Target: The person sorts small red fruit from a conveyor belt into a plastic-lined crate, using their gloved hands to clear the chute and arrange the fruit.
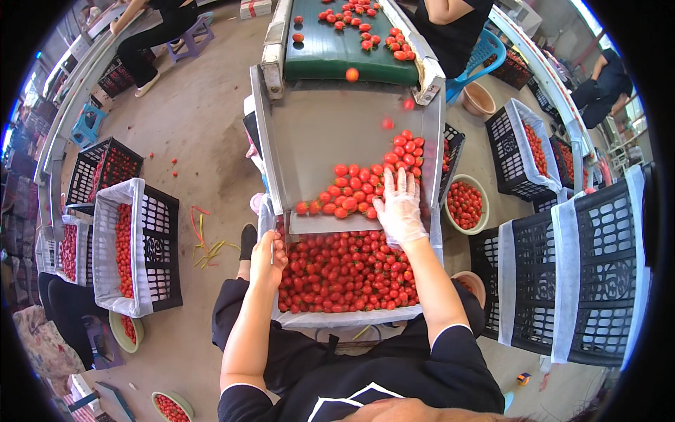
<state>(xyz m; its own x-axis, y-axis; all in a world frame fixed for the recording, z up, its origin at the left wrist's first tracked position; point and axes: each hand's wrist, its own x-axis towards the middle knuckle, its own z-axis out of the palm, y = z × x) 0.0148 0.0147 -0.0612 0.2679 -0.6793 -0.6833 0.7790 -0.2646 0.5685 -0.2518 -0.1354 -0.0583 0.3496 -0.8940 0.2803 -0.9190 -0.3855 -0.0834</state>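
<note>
My right hand (403, 208), in a clear plastic glove, lies palm down with fingers spread against red cherry tomatoes (348, 191) on a sloping metal chute (327, 126). It grips none that I can see. My left hand (270, 258) is bare and curled at the chute's lower left corner, beside a thin pale edge; whether it grips this is unclear. A metal lip (332, 223) crosses the chute's lower end. Below it, a crate with a white liner (348, 318) is filled with cherry tomatoes (343, 271). A few blurred tomatoes (388, 123) are dropping onto the chute.
A green conveyor belt (343, 47) carries tomatoes above the chute. Stacked black crates (527, 285) stand at right, near a tomato bowl (466, 204). At left is a lined crate (163, 248); yellow straps (211, 250) lie on the floor. People sit beside the belt and further left.
</note>
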